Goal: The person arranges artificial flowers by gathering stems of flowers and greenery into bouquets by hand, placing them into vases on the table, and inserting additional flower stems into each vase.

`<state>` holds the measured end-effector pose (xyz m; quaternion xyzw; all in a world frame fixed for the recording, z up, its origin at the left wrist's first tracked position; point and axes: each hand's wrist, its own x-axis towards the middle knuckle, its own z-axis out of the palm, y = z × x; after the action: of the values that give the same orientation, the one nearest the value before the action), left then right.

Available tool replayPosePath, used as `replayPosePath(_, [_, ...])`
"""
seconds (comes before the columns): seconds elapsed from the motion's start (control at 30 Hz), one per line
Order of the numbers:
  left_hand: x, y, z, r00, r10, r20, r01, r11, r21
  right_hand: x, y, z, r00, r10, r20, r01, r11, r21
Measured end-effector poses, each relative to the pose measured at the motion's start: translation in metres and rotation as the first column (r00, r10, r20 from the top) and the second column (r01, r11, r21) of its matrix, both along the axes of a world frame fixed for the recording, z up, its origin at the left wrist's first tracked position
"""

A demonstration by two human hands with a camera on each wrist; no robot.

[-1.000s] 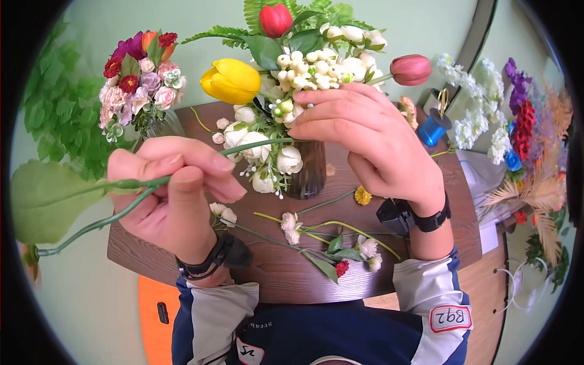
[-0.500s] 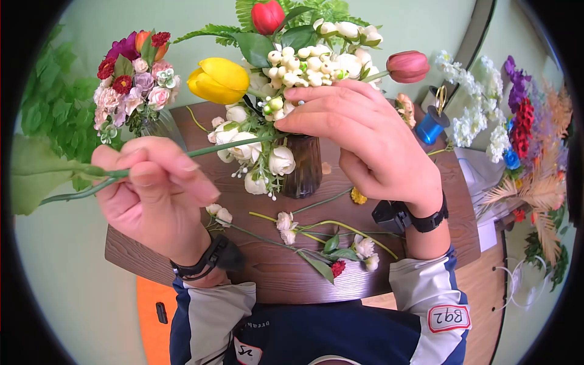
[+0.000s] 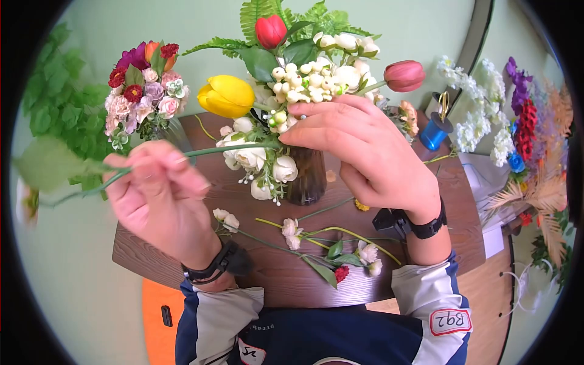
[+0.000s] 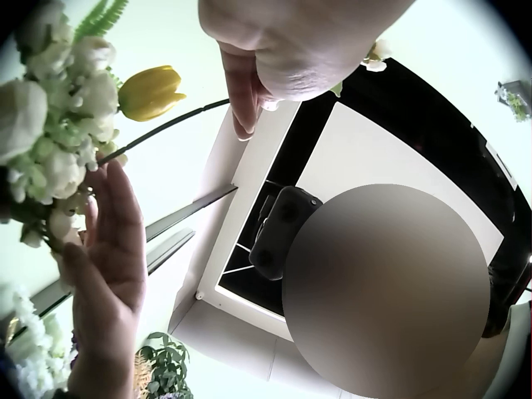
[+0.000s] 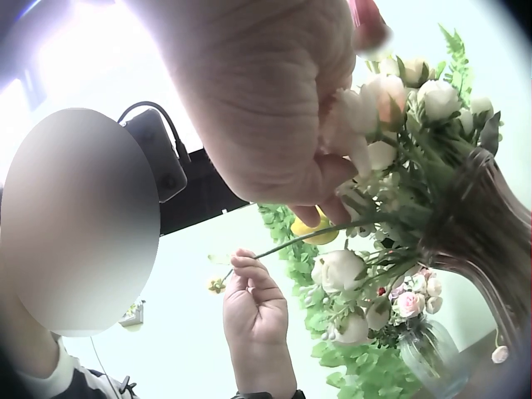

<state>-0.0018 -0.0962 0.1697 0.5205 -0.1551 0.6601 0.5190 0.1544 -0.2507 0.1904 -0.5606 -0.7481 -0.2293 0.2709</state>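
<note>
My left hand [image 3: 155, 198] pinches a green flower stem [image 3: 228, 147] between thumb and fingers, to the left of the vase. A blurred leaf [image 3: 52, 164] trails from the stem's outer end, with a small pale bloom [image 5: 216, 286] beyond it. The other end runs into the bouquet by my right fingertips. White berries and blooms [image 3: 310, 79] fill the ribbed brown glass vase [image 3: 307, 179], along with yellow [image 3: 226, 96], red and pink tulips. My right hand [image 3: 368, 149] rests against the flowers above the vase mouth, fingers fairly straight, thumb partly hidden.
Cut stems with small white flowers [image 3: 292, 234] and a red bloom [image 3: 342, 273] lie on the brown table [image 3: 274, 286]. A second bouquet [image 3: 143, 97] stands back left. At the right are a blue spool [image 3: 432, 132] and more loose flowers [image 3: 524, 121].
My left hand has shifted left and slightly down with the stem, and its fingers are blurred now. My right hand keeps its place at the flowers. The head view has tilted slightly.
</note>
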Motion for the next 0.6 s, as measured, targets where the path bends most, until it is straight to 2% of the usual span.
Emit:
replayPosePath(0.03, [0.003, -0.003, 0.000, 0.999, -0.002, -0.051, 0.001, 1.000, -0.024, 0.000, 0.000, -0.001, 1.000, -0.005, 0.000, 0.005, 1.000, 0.001])
replayPosePath(0.07, [0.008, 0.000, -0.004, 0.994, 0.087, -0.065, -0.088, 0.996, -0.008, 0.000, 0.000, -0.001, 1.000, -0.010, 0.003, 0.010, 1.000, 0.002])
replayPosePath(0.17, [0.016, -0.001, -0.006, 0.990, 0.127, -0.059, -0.126, 0.992, 0.026, 0.002, 0.003, -0.004, 0.999, 0.028, -0.019, -0.027, 0.999, 0.036])
replayPosePath(0.3, [0.010, 0.000, -0.006, 0.996, 0.082, -0.018, -0.081, 0.996, 0.048, 0.001, 0.002, -0.003, 0.999, 0.023, -0.027, -0.022, 0.999, 0.026])
replayPosePath(0.37, [0.007, -0.005, -0.005, 0.996, 0.088, 0.000, -0.088, 0.996, 0.035, -0.001, 0.000, -0.001, 1.000, -0.028, -0.005, 0.028, 1.000, -0.004])
replayPosePath(0.43, [0.006, -0.009, -0.005, 0.995, 0.098, 0.017, -0.099, 0.995, 0.021, 0.000, 0.000, -0.002, 1.000, -0.017, -0.011, 0.017, 1.000, -0.010])
replayPosePath(0.5, [0.006, -0.010, -0.005, 0.986, 0.158, -0.060, -0.157, 0.987, 0.021, -0.001, 0.002, -0.002, 1.000, -0.005, -0.016, 0.005, 1.000, -0.013])
replayPosePath(0.6, [0.015, -0.015, -0.004, 0.983, 0.116, -0.143, -0.115, 0.993, 0.018, -0.001, 0.004, -0.001, 1.000, 0.006, -0.007, -0.006, 1.000, -0.004])
